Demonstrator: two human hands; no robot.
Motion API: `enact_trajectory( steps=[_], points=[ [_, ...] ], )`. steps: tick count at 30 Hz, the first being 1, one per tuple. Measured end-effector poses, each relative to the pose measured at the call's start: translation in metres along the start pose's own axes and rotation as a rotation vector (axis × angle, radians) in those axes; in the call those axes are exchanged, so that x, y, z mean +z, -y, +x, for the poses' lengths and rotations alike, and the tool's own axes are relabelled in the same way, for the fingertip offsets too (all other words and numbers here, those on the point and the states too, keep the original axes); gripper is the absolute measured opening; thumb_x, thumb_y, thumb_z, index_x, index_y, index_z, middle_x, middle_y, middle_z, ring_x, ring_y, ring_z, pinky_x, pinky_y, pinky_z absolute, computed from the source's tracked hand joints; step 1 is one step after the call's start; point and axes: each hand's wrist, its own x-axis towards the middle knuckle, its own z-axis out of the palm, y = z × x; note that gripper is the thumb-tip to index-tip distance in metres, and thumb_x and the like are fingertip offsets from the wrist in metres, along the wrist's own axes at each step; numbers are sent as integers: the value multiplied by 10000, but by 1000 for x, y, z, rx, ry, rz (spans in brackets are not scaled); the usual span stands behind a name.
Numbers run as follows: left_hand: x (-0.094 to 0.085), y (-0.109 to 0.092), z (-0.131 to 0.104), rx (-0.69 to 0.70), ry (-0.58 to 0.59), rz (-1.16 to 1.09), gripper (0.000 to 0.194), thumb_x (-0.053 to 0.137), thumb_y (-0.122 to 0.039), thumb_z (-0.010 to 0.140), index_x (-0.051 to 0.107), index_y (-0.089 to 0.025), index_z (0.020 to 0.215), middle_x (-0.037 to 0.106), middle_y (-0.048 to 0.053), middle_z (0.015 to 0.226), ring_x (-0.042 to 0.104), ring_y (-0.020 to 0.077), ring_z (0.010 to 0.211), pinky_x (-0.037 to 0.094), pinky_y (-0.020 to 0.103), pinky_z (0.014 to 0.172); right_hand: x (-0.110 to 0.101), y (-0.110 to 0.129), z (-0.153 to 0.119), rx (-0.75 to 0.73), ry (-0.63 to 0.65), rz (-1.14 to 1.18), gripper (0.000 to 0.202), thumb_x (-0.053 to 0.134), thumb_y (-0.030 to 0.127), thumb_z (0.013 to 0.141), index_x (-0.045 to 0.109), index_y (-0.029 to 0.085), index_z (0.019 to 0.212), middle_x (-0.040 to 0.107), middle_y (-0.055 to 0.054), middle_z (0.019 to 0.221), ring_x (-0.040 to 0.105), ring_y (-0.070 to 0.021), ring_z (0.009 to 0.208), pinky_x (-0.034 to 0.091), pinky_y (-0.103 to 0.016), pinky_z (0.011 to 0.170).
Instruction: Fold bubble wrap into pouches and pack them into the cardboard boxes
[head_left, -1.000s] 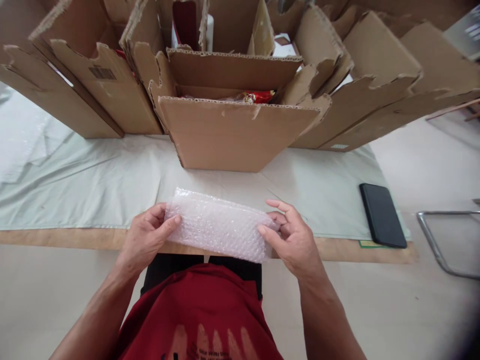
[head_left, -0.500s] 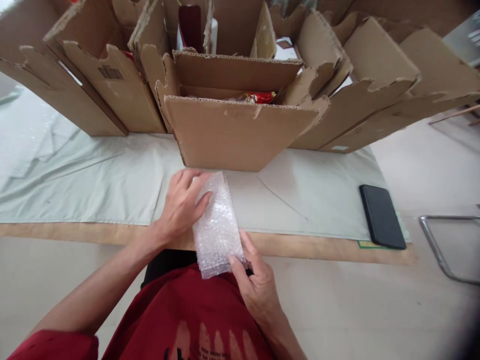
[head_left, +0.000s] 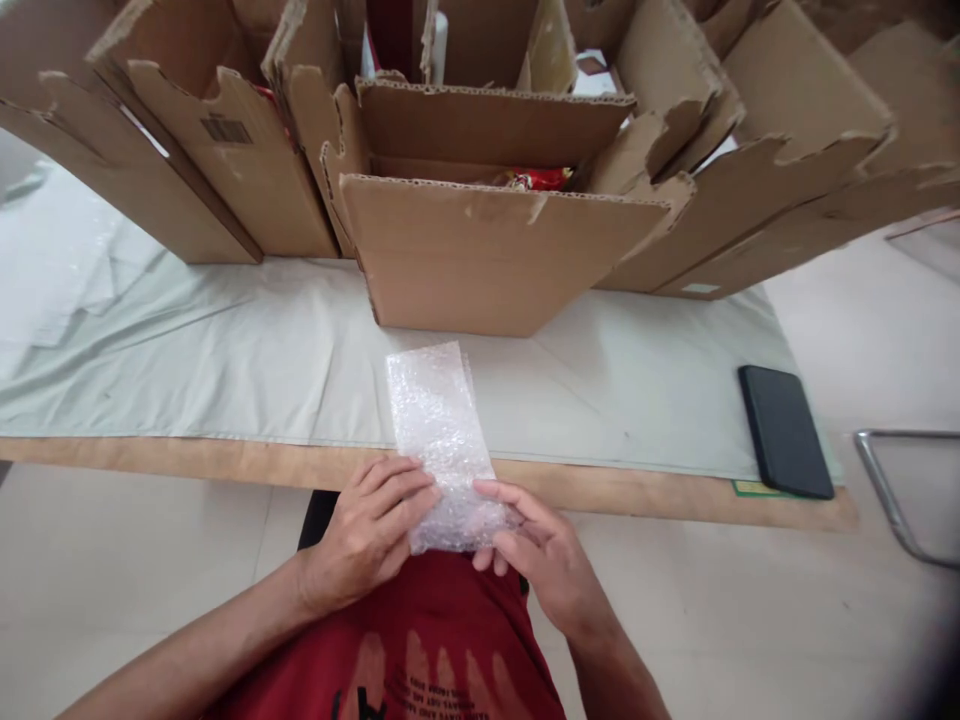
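Note:
A clear bubble-wrap piece (head_left: 441, 410) lies over the table's front edge, its near end puffed up close to the red shirt. My left hand (head_left: 375, 525) is closed on the left side of that near end, fingers together on top. At the right side, my right hand (head_left: 536, 540) grips the same end between thumb and fingers, with some fingertips beneath it. Whether anything is inside the bubble wrap cannot be made out.
Cardboard box (head_left: 495, 255) with a red packet (head_left: 544, 179) inside stands beyond my hands, among several other cardboard bins. A black phone (head_left: 785, 430) lies at the table's right end. Plastic sheets (head_left: 52, 250) lie at the far left. A metal frame (head_left: 885, 500) stands at right.
My left hand has moved from the far part of the bubble wrap down to its near end. The near end now looks thicker, and my right hand has shifted slightly right.

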Motion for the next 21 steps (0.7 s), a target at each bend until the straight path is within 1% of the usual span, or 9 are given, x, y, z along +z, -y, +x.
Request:
enact_trajectory(
  steps=[1, 3, 6, 8, 10, 13, 15, 19, 21],
  points=[
    [0, 0, 3, -42, -20, -72, 392, 575, -68, 922, 649, -206, 1281, 773, 100, 1131, 676, 259, 1180, 565, 436, 1000, -8, 0, -4, -92, 19, -36, 553, 714, 446, 895, 614, 218, 1389, 765, -53, 858, 694, -177, 703, 574, -299, 647],
    [-3, -1, 6, -156, -40, -187, 321, 576, -105, 947, 667, -200, 1239, 771, 99, 1096, 697, 241, 1130, 586, 401, 967, -21, 3, -8, -282, -56, -213, 679, 780, 401, 850, 541, 291, 1476, 745, -81, 1136, 713, -211, 933, 595, -344, 807],
    [-6, -5, 9, -307, -56, -241, 234, 568, -132, 975, 691, -201, 1162, 756, 88, 1102, 710, 197, 1078, 590, 330, 937, -23, 13, 1, -407, -112, -535, 799, 815, 317, 817, 471, 348, 1537, 614, -87, 1451, 613, -275, 1268, 516, -434, 1057],
    [-6, -8, 11, -343, -77, -231, 212, 573, -140, 977, 683, -192, 1150, 751, 76, 1067, 717, 174, 1014, 591, 296, 895, -15, 20, 17, -418, -55, -592, 724, 765, 301, 851, 499, 318, 1524, 672, -83, 1367, 644, -268, 1218, 523, -421, 1039],
    [-6, -9, 14, -348, -100, -197, 200, 581, -139, 972, 669, -181, 1147, 746, 64, 1007, 714, 162, 953, 584, 271, 835, -4, 25, 34, -382, -69, -573, 539, 669, 308, 916, 591, 269, 1447, 753, -43, 1022, 700, -202, 901, 570, -337, 851],
    [-6, -8, 19, -321, -147, -80, 173, 605, -145, 958, 658, -173, 1120, 736, 59, 962, 691, 173, 910, 559, 295, 812, 7, 28, 52, -275, -151, -560, 406, 612, 330, 947, 681, 225, 1334, 619, 39, 676, 523, -124, 557, 490, -262, 600],
    [-5, -4, 22, -316, -169, 12, 156, 620, -168, 956, 651, -173, 1110, 727, 46, 901, 670, 179, 851, 536, 319, 793, 9, 29, 58, -254, -169, -570, 393, 625, 333, 935, 695, 218, 1305, 583, 54, 644, 478, -113, 537, 463, -257, 586],
    [-1, 3, 27, -354, -132, 140, 128, 597, -195, 974, 647, -170, 1089, 680, 1, 743, 618, 175, 681, 492, 337, 707, 11, 29, 60, -259, -186, -597, 359, 634, 299, 932, 696, 220, 1277, 632, 47, 679, 523, -118, 561, 493, -266, 614],
    [2, 4, 30, -387, -70, 191, 167, 590, -185, 965, 641, -158, 1122, 686, 1, 740, 630, 186, 666, 493, 363, 720, 12, 28, 56, -350, -268, -643, 329, 646, 276, 937, 687, 224, 1259, 700, 13, 792, 589, -133, 614, 534, -282, 647]
  ],
)
